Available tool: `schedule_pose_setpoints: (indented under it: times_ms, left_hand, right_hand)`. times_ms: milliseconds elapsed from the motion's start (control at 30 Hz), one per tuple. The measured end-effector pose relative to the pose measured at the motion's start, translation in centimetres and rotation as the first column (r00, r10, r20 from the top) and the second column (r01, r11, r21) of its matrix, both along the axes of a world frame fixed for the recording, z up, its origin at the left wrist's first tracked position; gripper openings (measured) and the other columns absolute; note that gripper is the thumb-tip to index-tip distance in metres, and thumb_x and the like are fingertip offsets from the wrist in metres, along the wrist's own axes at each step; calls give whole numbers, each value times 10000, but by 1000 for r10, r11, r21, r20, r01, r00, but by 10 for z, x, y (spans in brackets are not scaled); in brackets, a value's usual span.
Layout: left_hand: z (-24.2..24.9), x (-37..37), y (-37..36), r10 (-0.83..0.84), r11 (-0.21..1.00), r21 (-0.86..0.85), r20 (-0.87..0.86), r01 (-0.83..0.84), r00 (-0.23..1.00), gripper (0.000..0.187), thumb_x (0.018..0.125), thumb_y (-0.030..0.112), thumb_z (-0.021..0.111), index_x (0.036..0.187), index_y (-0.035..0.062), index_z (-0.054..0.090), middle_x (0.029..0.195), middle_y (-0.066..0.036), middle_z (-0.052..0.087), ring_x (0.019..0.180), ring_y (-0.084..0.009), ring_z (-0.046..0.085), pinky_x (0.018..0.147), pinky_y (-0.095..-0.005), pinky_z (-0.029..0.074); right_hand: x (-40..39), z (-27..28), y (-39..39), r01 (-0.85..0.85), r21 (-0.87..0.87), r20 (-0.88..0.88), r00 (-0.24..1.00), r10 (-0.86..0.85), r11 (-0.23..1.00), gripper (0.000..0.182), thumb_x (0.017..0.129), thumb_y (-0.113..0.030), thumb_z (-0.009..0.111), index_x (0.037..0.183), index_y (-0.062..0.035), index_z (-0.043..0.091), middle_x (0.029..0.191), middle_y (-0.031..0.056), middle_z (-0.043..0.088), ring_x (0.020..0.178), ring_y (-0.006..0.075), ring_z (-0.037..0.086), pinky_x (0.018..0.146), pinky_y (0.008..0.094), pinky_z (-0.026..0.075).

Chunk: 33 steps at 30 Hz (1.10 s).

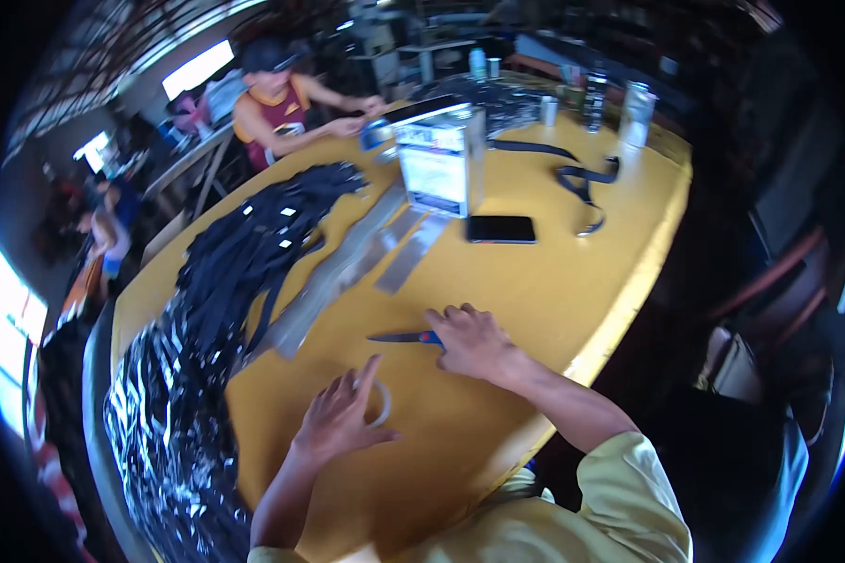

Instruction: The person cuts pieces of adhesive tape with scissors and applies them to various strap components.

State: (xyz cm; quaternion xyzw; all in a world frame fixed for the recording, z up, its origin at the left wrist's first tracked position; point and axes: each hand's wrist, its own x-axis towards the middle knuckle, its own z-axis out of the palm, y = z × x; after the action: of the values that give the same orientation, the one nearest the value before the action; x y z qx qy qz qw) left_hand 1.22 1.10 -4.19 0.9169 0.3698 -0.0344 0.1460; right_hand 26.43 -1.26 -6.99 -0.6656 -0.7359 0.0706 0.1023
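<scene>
My right hand (471, 343) is closed over the blue handle of a pair of scissors (404, 337), whose dark blades point left, low over the yellow tabletop. Much of the handle is hidden under my fingers. Nearer to me, my left hand (341, 418) is open, thumb and fingers spread. A pale, ring-shaped item like a thin tape roll (383, 403) shows between the thumb and index finger, right beside the palm.
Black straps (253, 225) and shiny strips (174, 441) pile along the left. Clear plastic strips (333, 272) lie centrally, near a black phone (500, 230) and an upright metal tin (434, 169). Another strap (587, 176) and bottles (637, 114) are farther right. A person (277, 108) works across the table.
</scene>
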Motion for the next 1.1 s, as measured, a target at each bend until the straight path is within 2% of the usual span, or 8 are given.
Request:
schedule_pose_setpoints:
  times_ms: [133,300,433,567,733,800,1033,1100]
  left_hand:
    - [4,7,6,-9,1000,5,-55,9,998,1122,683,451,830,1521,75,185,1236,-277,541,1161,-424,555,979,-488,461]
    - [46,40,17,-29,1000,-3,-16,28,999,1046,692,374,827,1497,61,238,1192,-270,573,1120,-428,580,956,-485,474]
    - [85,138,47,-202,978,97,206,185,957,1031,678,307,835,1510,100,263,1352,-240,528,1229,-390,542,1023,-466,432]
    - [86,266,112,-310,950,60,285,306,907,1072,703,252,801,1549,138,154,1411,-267,466,1264,-419,503,1043,-450,414]
    - [27,411,198,-378,921,180,201,345,904,1107,703,214,783,1554,151,78,1414,-288,445,1274,-422,488,1059,-445,419]
    - [-3,449,221,-306,933,211,48,290,951,1157,669,189,777,1559,108,41,1335,-242,529,1240,-387,526,1053,-451,426]
    - [-28,468,242,-241,961,127,-40,244,970,1203,681,122,753,1552,66,-74,1404,-232,488,1273,-358,513,1094,-460,390]
    - [-32,455,242,-322,874,436,190,214,928,1115,739,99,722,1560,80,-32,1410,-231,483,1270,-361,516,1086,-449,397]
  right_hand:
    - [53,38,-11,96,54,-42,995,-94,994,508,739,-173,684,1194,-13,525,1094,208,621,1057,381,607,881,473,529]
    - [148,77,-40,371,173,-169,924,-343,912,550,742,-194,655,1254,-32,539,1035,213,659,1011,360,649,898,457,526]
    - [219,79,-36,624,156,-236,777,-584,766,603,717,-237,673,1270,-32,550,947,216,697,910,364,690,869,451,536]
    - [265,67,-22,708,156,-335,694,-637,689,603,711,-271,685,1252,-34,562,914,215,706,895,366,695,838,446,540]
    - [292,58,8,778,82,-431,591,-682,622,559,730,-297,681,1208,-28,574,911,220,706,889,364,696,823,440,543]
    - [300,52,20,783,34,-565,527,-635,621,542,755,-322,669,1196,-22,571,915,224,705,884,369,696,823,444,541]
    - [308,31,59,768,19,-470,572,-672,641,532,773,-310,656,1181,9,534,890,243,698,888,393,692,824,455,543]
    - [301,22,67,751,25,-416,608,-677,660,526,769,-303,661,1170,12,531,885,247,696,888,396,691,823,463,546]
